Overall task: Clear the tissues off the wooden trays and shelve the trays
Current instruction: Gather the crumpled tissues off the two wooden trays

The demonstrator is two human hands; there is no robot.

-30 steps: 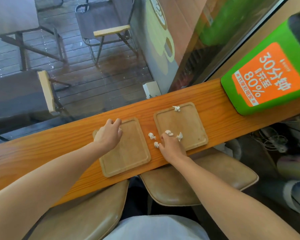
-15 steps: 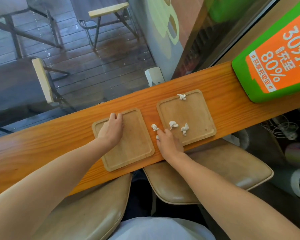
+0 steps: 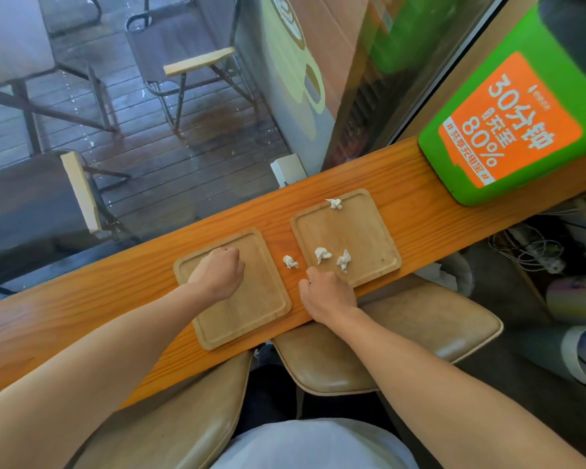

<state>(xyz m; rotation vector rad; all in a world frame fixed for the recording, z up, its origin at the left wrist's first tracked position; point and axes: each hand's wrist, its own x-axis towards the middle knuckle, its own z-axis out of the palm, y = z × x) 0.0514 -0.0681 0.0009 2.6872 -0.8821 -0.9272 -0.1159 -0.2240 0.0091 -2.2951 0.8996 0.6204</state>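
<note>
Two square wooden trays lie side by side on the orange wooden counter (image 3: 82, 299). My left hand (image 3: 219, 274) rests as a closed fist on the left tray (image 3: 251, 316), which shows no loose tissue. My right hand (image 3: 327, 294) is curled shut at the near-left corner of the right tray (image 3: 356, 228), with a sliver of white tissue at its fingers. On the right tray lie two crumpled tissues (image 3: 322, 254) (image 3: 343, 260) just beyond that hand and a third tissue (image 3: 334, 203) at its far edge. Another tissue (image 3: 290, 262) lies on the counter between the trays.
A green and orange charging kiosk (image 3: 508, 130) stands on the counter at the far right. A window runs along the counter's far edge. Two tan cushioned seats (image 3: 420, 333) (image 3: 170, 434) sit under the near edge. Cables and rolled items lie on the floor at right.
My left hand has closed from spread fingers into a fist on the left tray. My right hand has curled shut over the small tissue by the right tray's corner.
</note>
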